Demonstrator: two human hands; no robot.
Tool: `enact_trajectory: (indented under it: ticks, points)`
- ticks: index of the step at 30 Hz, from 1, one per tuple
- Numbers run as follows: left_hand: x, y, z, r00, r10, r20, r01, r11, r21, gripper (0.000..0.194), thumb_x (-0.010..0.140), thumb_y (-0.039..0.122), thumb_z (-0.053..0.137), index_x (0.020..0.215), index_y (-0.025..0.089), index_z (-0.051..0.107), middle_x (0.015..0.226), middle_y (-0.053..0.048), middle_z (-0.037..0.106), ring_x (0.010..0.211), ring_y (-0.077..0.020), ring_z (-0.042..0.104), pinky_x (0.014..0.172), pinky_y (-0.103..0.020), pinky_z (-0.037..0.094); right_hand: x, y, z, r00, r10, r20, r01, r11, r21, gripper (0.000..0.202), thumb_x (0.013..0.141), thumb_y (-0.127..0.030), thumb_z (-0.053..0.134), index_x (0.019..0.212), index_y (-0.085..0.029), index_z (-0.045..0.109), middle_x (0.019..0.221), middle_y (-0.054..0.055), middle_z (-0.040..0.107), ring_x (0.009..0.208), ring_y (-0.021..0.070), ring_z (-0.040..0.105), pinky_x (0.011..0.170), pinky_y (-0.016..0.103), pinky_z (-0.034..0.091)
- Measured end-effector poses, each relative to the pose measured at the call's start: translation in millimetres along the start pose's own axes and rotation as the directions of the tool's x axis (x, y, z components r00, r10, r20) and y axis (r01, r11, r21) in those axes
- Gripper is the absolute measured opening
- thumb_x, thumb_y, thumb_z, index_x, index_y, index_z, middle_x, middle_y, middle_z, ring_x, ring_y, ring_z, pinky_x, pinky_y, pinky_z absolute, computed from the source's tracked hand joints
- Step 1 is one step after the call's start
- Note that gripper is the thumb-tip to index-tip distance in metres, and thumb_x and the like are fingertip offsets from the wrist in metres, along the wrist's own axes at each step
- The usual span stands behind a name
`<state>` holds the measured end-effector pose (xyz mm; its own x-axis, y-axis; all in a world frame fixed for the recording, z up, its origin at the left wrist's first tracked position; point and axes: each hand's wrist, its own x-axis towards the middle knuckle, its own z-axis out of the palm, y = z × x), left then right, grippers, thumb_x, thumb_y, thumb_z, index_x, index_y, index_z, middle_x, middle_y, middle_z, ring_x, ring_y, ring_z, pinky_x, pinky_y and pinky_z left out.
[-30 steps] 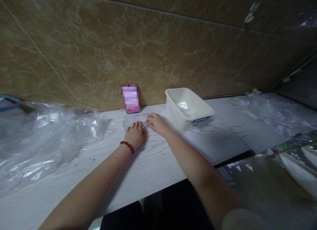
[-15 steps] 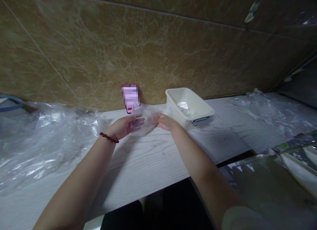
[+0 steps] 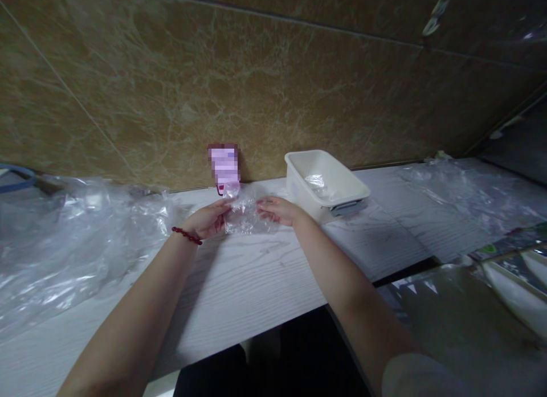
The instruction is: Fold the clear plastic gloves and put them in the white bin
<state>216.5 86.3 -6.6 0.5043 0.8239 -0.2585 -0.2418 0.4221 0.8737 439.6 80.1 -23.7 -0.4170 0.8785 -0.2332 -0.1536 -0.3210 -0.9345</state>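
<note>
Brown tiled wall (image 3: 265, 89) at back; white surface (image 3: 256, 283) along it; heap of clear plastic (image 3: 85, 237) at left; open white box (image 3: 337, 203) right of centre, shiny plastic (image 3: 316, 181) inside; small clear bag (image 3: 247, 213) between the hands, left of box; left hand (image 3: 208, 219) fingers pinch its left edge; right hand (image 3: 280, 209) fingers at its right side, can't tell if gripping; phone (image 3: 225, 164) against wall; red bracelet (image 3: 187, 235) on left wrist.

Arms (image 3: 337, 277) extd fwd; L hand (image 3: 208, 219) & R hand (image 3: 281, 209) slightly apart, facing ea. other, fingers (image 3: 268, 201) bent.
</note>
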Motion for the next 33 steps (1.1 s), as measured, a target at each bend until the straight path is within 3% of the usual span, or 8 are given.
enact_trajectory:
  ticks: [8, 13, 16, 20, 23, 27, 30, 33]
  points:
    - [-2, 3, 4.4, 0.999, -0.017, -0.047, 0.017, 1.0, 0.0, 0.025, 0.07, 0.003, 0.05, 0.091, 0.015, 0.056, 0.069, -0.001, 0.061, 0.057, -0.0079, 0.058, 0.052, -0.016, 0.049, 1, 0, 1, 0.997, 0.019, -0.075, -0.019, 1.0, -0.011, 0.014, 0.077, -0.015, 0.05, 0.089, -0.02, 0.053, 0.083, 0.0, 0.063, 0.062, 0.0075, 0.06, 0.035, 0.01, 0.03]
    - [-3, 5, 1.7, 0.994, -0.025, -0.111, 0.019, 0.999, -0.049, 0.016, 0.069, 0.003, 0.042, 0.071, 0.012, 0.056, 0.059, -0.002, 0.058, 0.051, -0.0086, 0.056, 0.048, -0.017, 0.049, 3, 0, 3, 0.988, -0.005, -0.156, -0.001, 0.999, -0.034, 0.014, 0.072, -0.01, 0.051, 0.079, -0.021, 0.057, 0.079, -0.002, 0.062, 0.058, 0.0066, 0.058, 0.034, 0.012, 0.03]
    - [-2, 6, 3.4, 0.991, -0.033, -0.127, 0.026, 0.998, -0.057, 0.014, 0.069, 0.008, 0.042, 0.069, 0.011, 0.057, 0.059, -0.004, 0.059, 0.051, -0.011, 0.056, 0.048, -0.02, 0.049, 4, 0, 4, 0.988, -0.01, -0.154, 0.005, 0.999, -0.034, 0.014, 0.068, -0.008, 0.052, 0.074, -0.019, 0.058, 0.076, -0.002, 0.061, 0.058, 0.0066, 0.056, 0.036, 0.012, 0.032]
    - [-1, 4, 7.8, 0.973, 0.083, -0.218, -0.079, 0.997, 0.025, 0.008, 0.068, 0.016, 0.053, 0.071, 0.011, 0.059, 0.063, -0.003, 0.059, 0.051, -0.0093, 0.054, 0.046, -0.018, 0.045, 5, 1, 3, 0.992, -0.041, -0.12, 0.039, 0.999, -0.02, 0.009, 0.067, -0.008, 0.053, 0.069, -0.017, 0.056, 0.064, -0.003, 0.057, 0.051, 0.0053, 0.051, 0.039, 0.014, 0.034]
    - [1, 1, 8.8, 0.952, 0.196, -0.236, -0.174, 0.979, 0.111, 0.012, 0.062, 0.018, 0.063, 0.072, 0.012, 0.06, 0.065, -0.002, 0.059, 0.055, -0.0087, 0.054, 0.049, -0.018, 0.044, 4, 1, 3, 0.994, -0.083, -0.078, 0.082, 0.997, -0.013, 0.009, 0.068, -0.013, 0.055, 0.075, -0.018, 0.055, 0.073, -0.002, 0.058, 0.058, 0.0069, 0.055, 0.04, 0.014, 0.034]
    - [3, -2, 9.1, 0.911, 0.299, -0.284, -0.27, 0.953, 0.139, 0.029, 0.05, 0.013, 0.07, 0.078, 0.014, 0.059, 0.065, 0.002, 0.059, 0.055, -0.0067, 0.053, 0.049, -0.016, 0.04, -1, 0, 7, 0.992, -0.125, -0.013, 0.124, 0.992, -0.017, 0.04, 0.066, -0.021, 0.063, 0.102, -0.03, 0.048, 0.095, -0.001, 0.057, 0.07, 0.0105, 0.059, 0.043, 0.014, 0.035]
    - [2, -2, 10.6, 0.9, 0.349, -0.263, -0.319, 0.936, 0.151, 0.035, 0.047, 0.009, 0.07, 0.08, 0.016, 0.057, 0.066, 0.004, 0.057, 0.053, -0.0055, 0.051, 0.046, -0.015, 0.037, -2, 0, 11, 0.995, -0.096, -0.023, 0.095, 0.995, -0.038, 0.059, 0.063, -0.023, 0.067, 0.113, -0.033, 0.038, 0.09, -0.001, 0.058, 0.066, 0.0107, 0.058, 0.043, 0.016, 0.035]
    - [1, -1, 11.2, 0.895, 0.394, -0.207, -0.369, 0.917, 0.149, 0.034, 0.048, 0.007, 0.067, 0.079, 0.018, 0.056, 0.066, 0.005, 0.055, 0.049, -0.0036, 0.047, 0.044, -0.014, 0.035, -1, 2, 15, 0.997, -0.064, -0.053, 0.062, 0.997, -0.04, 0.058, 0.06, -0.022, 0.069, 0.109, -0.028, 0.041, 0.083, 0.0, 0.058, 0.063, 0.0103, 0.057, 0.042, 0.016, 0.032]
